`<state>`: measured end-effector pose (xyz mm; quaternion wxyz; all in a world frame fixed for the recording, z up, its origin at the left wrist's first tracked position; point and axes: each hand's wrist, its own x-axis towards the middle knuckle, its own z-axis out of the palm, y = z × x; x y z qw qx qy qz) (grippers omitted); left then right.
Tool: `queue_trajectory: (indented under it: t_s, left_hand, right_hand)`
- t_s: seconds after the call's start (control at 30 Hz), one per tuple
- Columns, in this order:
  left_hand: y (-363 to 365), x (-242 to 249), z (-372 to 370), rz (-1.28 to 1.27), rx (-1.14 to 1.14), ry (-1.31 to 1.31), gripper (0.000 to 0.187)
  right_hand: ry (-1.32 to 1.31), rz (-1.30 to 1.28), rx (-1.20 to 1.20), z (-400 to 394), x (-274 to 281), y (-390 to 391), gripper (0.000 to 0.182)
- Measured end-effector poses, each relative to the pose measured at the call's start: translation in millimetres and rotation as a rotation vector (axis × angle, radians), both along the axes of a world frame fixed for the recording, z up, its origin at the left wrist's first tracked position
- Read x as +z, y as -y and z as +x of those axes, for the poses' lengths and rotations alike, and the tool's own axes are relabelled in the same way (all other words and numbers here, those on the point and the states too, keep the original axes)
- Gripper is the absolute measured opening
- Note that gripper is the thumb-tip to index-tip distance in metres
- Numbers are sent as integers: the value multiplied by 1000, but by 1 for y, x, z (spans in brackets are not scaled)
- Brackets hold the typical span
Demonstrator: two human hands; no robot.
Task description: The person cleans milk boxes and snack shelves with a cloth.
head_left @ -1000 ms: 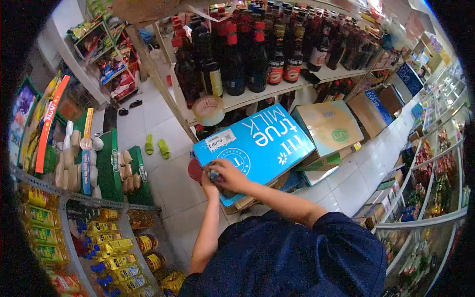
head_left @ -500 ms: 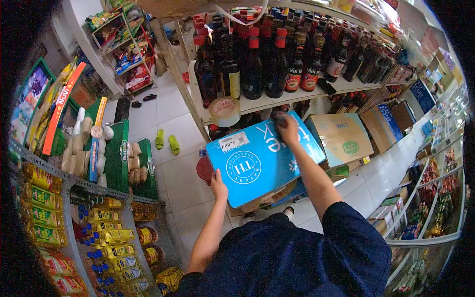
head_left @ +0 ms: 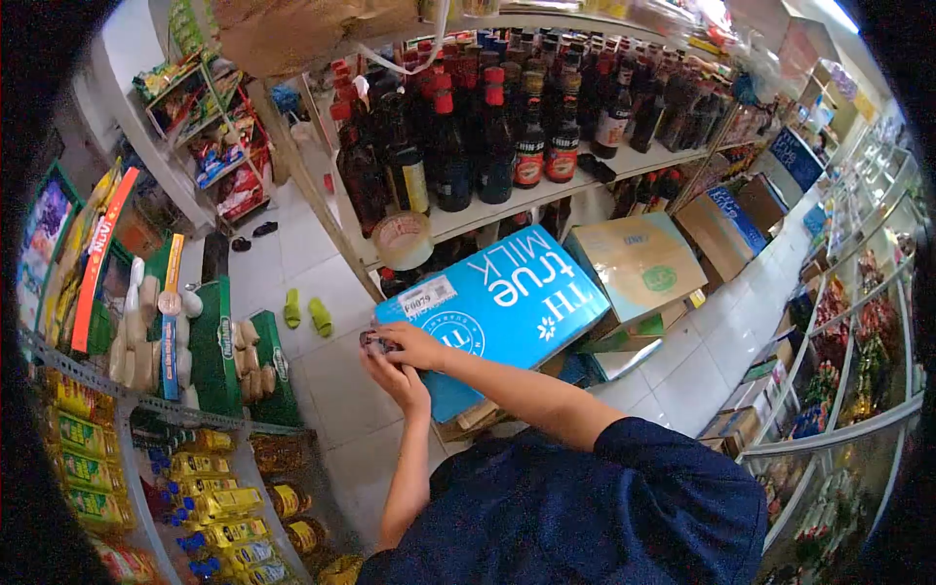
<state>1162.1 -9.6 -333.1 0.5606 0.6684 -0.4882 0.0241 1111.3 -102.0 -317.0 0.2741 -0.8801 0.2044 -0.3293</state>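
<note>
My right hand (head_left: 417,346) reaches across the left end of a blue TH true MILK carton (head_left: 517,292). It grips a small dark, crumpled cloth-like thing (head_left: 376,341); blur hides its exact kind. My left hand (head_left: 398,382) meets it from below, just off the carton's left edge, with its fingers closed against the same dark thing. The carton lies with its printed face up and carries a white label (head_left: 429,295). A roll of tape (head_left: 403,240) stands behind it at the shelf edge.
Dark sauce bottles (head_left: 495,146) crowd the shelf behind the carton. A tan cardboard box (head_left: 639,263) sits to the right. Oil bottles (head_left: 229,504) line the rack at lower left. Green slippers (head_left: 320,317) lie on the tiled floor, and a glass display case (head_left: 838,429) runs along the right.
My right hand has moved left with the dark thing, from the carton's far right part to its left end. My left hand has left the carton's edge and joined it. The view has shifted slightly.
</note>
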Motion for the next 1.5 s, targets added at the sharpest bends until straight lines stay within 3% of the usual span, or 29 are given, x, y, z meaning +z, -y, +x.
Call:
queue_trajectory:
  t_s: [0.07,0.1,0.13,0.23,0.27,0.33,0.4,0.47,0.53,0.67,0.73,0.87,1.03,1.1,1.2,1.23,1.33,1.5]
  left_hand:
    - [4,13,1,11,-64,124,59]
    - [3,18,-2,142,-77,168,60]
    - [3,20,-3,275,-85,210,61]
    - [18,16,17,315,-4,77,60]
    - [21,8,30,366,10,-13,58]
    - [40,-33,56,237,100,-269,52]
    - [63,-88,86,181,22,-486,50]
    - [66,-101,95,283,-83,-625,50]
    - [53,-75,74,344,-16,-615,50]
    - [8,-132,39,276,15,-596,50]
    - [-9,-175,29,69,-170,-834,48]
    - [-11,-105,26,159,-85,-636,43]
    - [66,-47,58,74,-113,-302,32]
    - [84,-44,59,127,75,-376,32]
    - [93,-52,64,41,96,-327,33]
    - [89,-57,68,167,-21,-445,44]
    - [77,-66,60,53,-19,-505,34]
    - [47,-101,47,127,-5,-567,37]
  right_hand:
    - [-122,404,105,-16,3,7,48]
    - [-75,408,56,-27,6,7,49]
    - [-64,329,-48,-38,8,7,49]
    - [-48,128,-383,-54,-9,10,43]
    - [-36,97,-395,-54,-11,11,40]
    - [-81,15,-408,-54,-10,11,36]
    - [-144,-33,-376,-53,-5,9,35]
    - [-128,-49,-375,-53,-2,10,33]
    - [-109,-12,-346,-56,-2,11,31]
    - [-102,-6,-374,-55,-2,12,25]
    - [-135,-20,-377,-52,0,14,24]
    - [-168,-68,-395,-48,4,10,25]
    - [-186,-103,-399,-47,3,13,26]
    - [-195,-101,-390,-46,6,11,27]
    - [-200,-90,-403,-47,5,11,27]
    - [-200,-91,-409,-47,4,12,27]
    - [-178,-109,-397,-48,2,12,27]
    - [-219,-78,-413,-47,6,11,25]
